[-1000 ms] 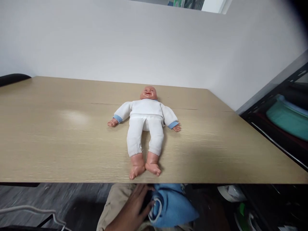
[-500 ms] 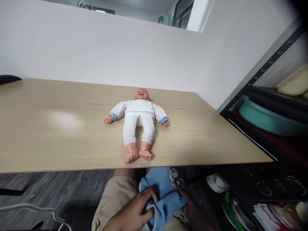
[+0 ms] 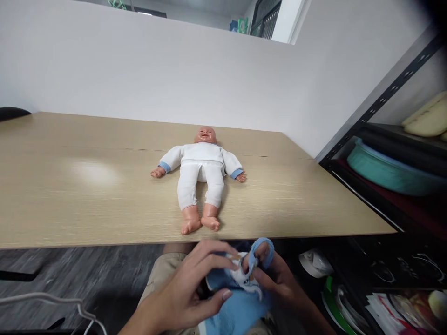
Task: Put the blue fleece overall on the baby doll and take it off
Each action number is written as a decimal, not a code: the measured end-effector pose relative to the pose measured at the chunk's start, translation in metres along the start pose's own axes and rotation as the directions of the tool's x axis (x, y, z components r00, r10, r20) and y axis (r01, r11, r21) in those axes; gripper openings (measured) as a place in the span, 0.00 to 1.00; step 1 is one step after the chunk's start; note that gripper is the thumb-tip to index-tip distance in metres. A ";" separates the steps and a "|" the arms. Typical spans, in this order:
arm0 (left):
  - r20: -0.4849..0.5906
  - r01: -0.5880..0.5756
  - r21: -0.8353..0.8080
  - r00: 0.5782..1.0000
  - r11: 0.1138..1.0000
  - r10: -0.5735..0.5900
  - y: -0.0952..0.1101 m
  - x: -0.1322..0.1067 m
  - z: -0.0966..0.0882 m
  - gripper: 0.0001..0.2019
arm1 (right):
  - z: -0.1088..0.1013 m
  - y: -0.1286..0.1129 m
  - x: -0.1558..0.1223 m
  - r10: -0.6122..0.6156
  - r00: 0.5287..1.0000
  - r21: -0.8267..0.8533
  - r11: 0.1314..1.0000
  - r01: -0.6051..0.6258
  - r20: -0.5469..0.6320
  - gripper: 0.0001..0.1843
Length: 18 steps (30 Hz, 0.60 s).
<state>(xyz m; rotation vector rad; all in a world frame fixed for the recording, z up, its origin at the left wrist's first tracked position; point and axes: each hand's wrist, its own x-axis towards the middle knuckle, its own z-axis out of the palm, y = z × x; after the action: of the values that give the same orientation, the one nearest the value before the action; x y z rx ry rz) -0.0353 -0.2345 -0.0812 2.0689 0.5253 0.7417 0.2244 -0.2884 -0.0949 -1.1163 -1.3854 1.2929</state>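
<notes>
A small blue garment (image 3: 240, 309) with a white printed patch and a looped blue band lies over my lap, just below the table edge. My right hand (image 3: 279, 279) grips it near the band, fingers partly behind the cloth. Over its left part, my left hand (image 3: 195, 284) is spread, thumb apart from the fingers, fingertips at the white patch. A baby doll (image 3: 202, 160) in white clothes with blue cuffs lies on its back on the table, feet toward me. Neither hand touches the doll.
The doll lies on a light wooden table (image 3: 98, 204) against a white wall (image 3: 157, 74). At right, a dark shelf rack holds a teal basin (image 3: 391, 167); lower down are papers (image 3: 387, 311) and a green-rimmed round item (image 3: 331, 298). A white cable (image 3: 45, 298) runs at lower left.
The garment has been turned and raised toward the table edge, bringing the white patch and band into view. My left hand has moved up and opened; my right hand has come up holding the cloth.
</notes>
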 end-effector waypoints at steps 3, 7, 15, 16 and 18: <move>0.031 0.024 -0.167 0.999 0.986 -0.019 0.012 0.026 -0.024 0.39 | -0.003 -0.058 0.014 -0.128 0.963 -0.013 0.991 0.135 0.239 0.15; 0.206 -0.031 -0.434 0.970 0.900 0.133 0.010 0.077 -0.055 0.53 | -0.007 -0.117 0.047 -0.264 0.914 0.069 0.964 0.255 0.309 0.09; 0.291 -0.021 -0.392 0.946 0.920 0.145 0.033 0.128 -0.128 0.15 | -0.040 -0.169 0.133 -0.229 0.865 -0.051 0.958 0.281 0.447 0.10; 0.233 -0.067 -0.344 0.960 0.937 0.154 0.038 0.129 -0.138 0.15 | -0.045 -0.171 0.143 -0.180 0.847 -0.144 0.947 0.287 0.500 0.13; 0.164 -0.119 -0.253 0.973 0.960 0.164 0.044 0.130 -0.158 0.13 | -0.053 -0.173 0.161 -0.101 0.815 -0.349 0.869 0.352 0.570 0.19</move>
<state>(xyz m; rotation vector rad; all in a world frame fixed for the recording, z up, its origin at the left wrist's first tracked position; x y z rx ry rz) -0.0414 -0.0885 0.0690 1.9337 0.1739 0.6538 0.2419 -0.1275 0.0858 -0.8449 -2.2579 1.1823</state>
